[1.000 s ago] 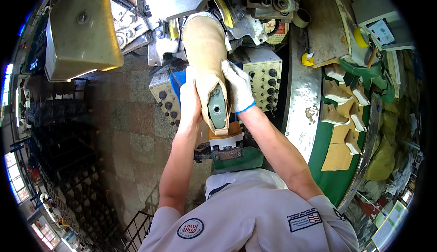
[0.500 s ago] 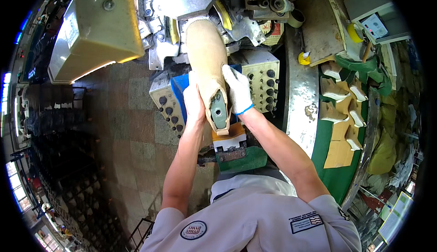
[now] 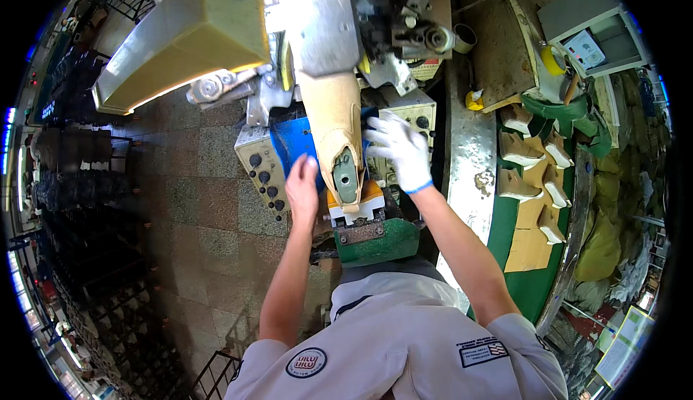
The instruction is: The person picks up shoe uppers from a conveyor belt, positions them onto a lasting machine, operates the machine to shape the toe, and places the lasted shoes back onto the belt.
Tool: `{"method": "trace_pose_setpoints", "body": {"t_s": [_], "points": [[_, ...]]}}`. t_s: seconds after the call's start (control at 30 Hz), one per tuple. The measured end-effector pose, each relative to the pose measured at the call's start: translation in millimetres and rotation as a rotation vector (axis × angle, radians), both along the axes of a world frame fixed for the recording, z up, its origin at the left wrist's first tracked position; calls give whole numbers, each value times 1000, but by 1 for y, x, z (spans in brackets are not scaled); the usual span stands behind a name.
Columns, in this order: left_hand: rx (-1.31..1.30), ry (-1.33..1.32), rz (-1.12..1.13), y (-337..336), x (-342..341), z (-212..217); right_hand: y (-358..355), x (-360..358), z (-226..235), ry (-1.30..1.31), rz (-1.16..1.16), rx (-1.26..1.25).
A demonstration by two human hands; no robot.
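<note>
A tan shoe upper (image 3: 330, 111) sits on a green last (image 3: 346, 174), whose end shows through the opening nearest me. Its toe end is hidden under the metal plate (image 3: 326, 32) of a machine. The near end rests by an orange and white support (image 3: 359, 205). My bare left hand (image 3: 302, 183) is just left of the upper, apart from it, fingers loosely raised and holding nothing. On the other side my right hand (image 3: 401, 149), in a white glove with a blue cuff edge, is open with fingers spread, clear of the upper.
Metal arms (image 3: 227, 84) and a large yellowish cover (image 3: 195, 32) flank the plate. Control boxes with black knobs (image 3: 264, 176) stand below. At right, several tan shoe uppers with white soles (image 3: 520, 185) lie on cardboard (image 3: 530, 245) over a green surface, near yellow tape (image 3: 553, 59).
Both hands have let go of the upper and moved apart, left hand down and left, right hand to the right. The machine's plate and side arms have shifted, and the plate now covers the toe.
</note>
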State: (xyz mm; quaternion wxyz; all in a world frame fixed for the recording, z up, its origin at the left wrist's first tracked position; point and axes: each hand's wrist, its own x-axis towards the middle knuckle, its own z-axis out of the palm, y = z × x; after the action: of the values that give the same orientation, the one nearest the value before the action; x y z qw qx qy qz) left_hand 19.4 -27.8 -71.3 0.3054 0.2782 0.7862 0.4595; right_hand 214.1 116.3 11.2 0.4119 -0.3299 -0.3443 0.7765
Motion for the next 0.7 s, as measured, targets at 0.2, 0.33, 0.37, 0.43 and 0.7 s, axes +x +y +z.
{"method": "trace_pose_setpoints", "body": {"t_s": [0.2, 0.33, 0.37, 0.43, 0.7], "points": [[-433, 825, -284, -124, 76, -151, -37, 103, 13, -236, -292, -8], [-321, 607, -245, -130, 73, -186, -52, 128, 10, -226, -274, -45], [-448, 491, -363, -125, 66, -181, -53, 130, 9, -236, -266, -51], [-421, 572, -564, -121, 48, -153, -53, 133, 8, -213, -190, 2], [-528, 144, -293, -133, 10, 70, -52, 150, 32, -177, -95, 47]]}}
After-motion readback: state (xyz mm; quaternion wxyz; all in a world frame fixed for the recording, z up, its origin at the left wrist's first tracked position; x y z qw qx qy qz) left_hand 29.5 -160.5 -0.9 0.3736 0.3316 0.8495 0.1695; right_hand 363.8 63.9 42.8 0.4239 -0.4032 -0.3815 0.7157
